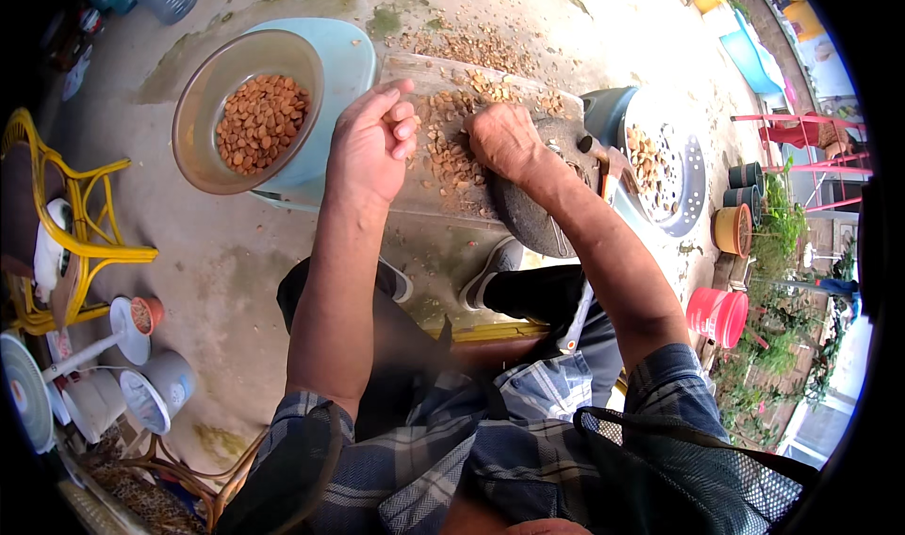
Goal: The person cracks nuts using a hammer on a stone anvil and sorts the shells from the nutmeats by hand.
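Over the left side of a low wooden board (424, 217), my left hand (375, 135) is raised with its fingers curled; a small light bit, perhaps a kernel or shell, shows at its fingertips. My right hand (503, 139) is bent down over broken shells (452, 164) on the board, its fingertips hidden. Beside it lies a dark round stone (534, 217), with a hammer (614, 164) at its right. To the left, a brown bowl (191, 121) of brown kernels (261, 125) stands on a light blue stool or tub (346, 61). At the right, a perforated metal tray (689, 181) holds uncracked stones or nuts (645, 157).
More shell bits (488, 47) are strewn on the concrete floor beyond the board. A red bucket (717, 316) and plant pots (732, 229) stand at the right. A yellow chair (99, 251) and a white fan (27, 393) are at the left. Someone's red-clothed leg shows at the far right.
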